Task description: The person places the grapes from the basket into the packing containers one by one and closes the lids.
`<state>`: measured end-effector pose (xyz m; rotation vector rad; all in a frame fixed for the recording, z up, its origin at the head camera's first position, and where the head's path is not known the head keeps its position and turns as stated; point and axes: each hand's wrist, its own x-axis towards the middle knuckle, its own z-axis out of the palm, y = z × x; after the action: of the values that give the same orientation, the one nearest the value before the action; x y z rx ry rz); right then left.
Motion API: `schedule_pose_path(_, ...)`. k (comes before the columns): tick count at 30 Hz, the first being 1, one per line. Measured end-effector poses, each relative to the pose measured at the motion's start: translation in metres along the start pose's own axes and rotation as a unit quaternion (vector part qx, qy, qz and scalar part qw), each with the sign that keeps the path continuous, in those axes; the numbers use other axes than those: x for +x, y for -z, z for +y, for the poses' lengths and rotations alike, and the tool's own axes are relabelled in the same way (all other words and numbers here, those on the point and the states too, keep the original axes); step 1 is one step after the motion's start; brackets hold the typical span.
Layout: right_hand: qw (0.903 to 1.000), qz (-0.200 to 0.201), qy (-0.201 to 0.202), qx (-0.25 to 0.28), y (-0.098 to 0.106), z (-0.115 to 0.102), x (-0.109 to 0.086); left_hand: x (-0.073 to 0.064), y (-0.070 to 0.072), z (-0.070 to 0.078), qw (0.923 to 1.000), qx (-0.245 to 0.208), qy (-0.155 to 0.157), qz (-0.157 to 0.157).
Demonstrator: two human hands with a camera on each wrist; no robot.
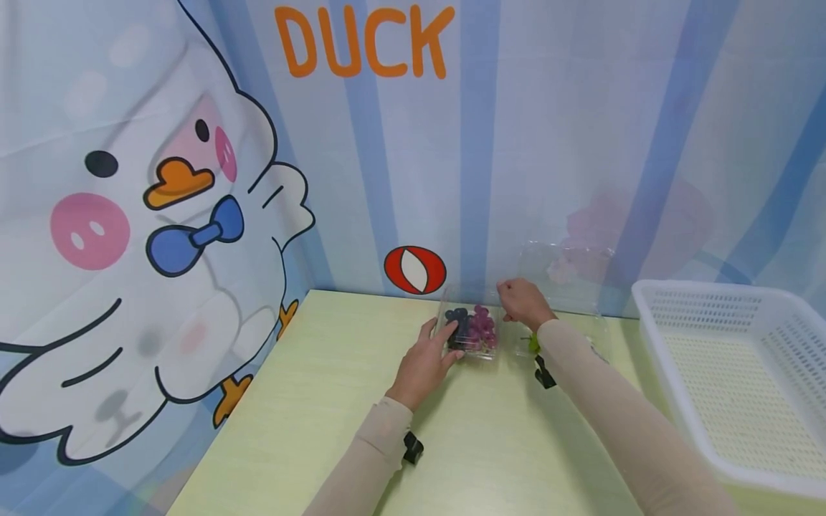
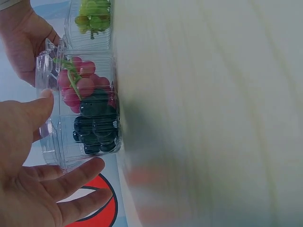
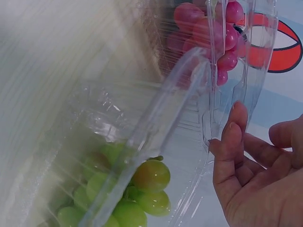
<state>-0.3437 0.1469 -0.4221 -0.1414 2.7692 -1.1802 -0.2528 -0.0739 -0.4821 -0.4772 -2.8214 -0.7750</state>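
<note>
1. The clear box (image 2: 57,146) stood near the far edge of the table (image 1: 361,330), between the two hands. It held dark grapes (image 2: 97,135) on its left and pink grapes (image 2: 85,87) on its right, the two bunches side by side, perhaps so that both fitted in one layer.

2. The left hand (image 1: 422,365) lay at the box's left side. Its fingers were spread and extended, the thumb at the rim and the others along the side, which probably steadied the light plastic without squeezing it.

3. The right hand (image 1: 525,302) was at the box's far right corner. Its fingers were bent, with the tips at the rim; whether they gripped it could not be told. Contact there, opposite the left hand, would likely balance any pressure.

4. Just to the right, also near the far edge, stood a second clear box (image 3: 102,101) with green grapes (image 3: 151,182) inside. A clear panel, apparently its lid, stood raised before the backdrop (image 1: 548,129), which left the fruit accessible.

5. A white basket (image 1: 710,308) occupied the table's right side, apart from both boxes, leaving the hands elbow room.
</note>
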Motion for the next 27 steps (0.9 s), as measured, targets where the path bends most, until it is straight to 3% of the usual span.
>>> schedule_pose_path(13, 0.9924, -0.035, 0.007, -0.118, 0.001, -0.011, 0.006, 0.000, -0.002, -0.001, 0.9999, 0.013, -0.006, 0.002)
schedule_pose_path(27, 0.9619, -0.008, 0.041, -0.270, -0.002, -0.017, 0.021, 0.001, -0.002, -0.003, 0.9999, 0.014, -0.006, -0.001)
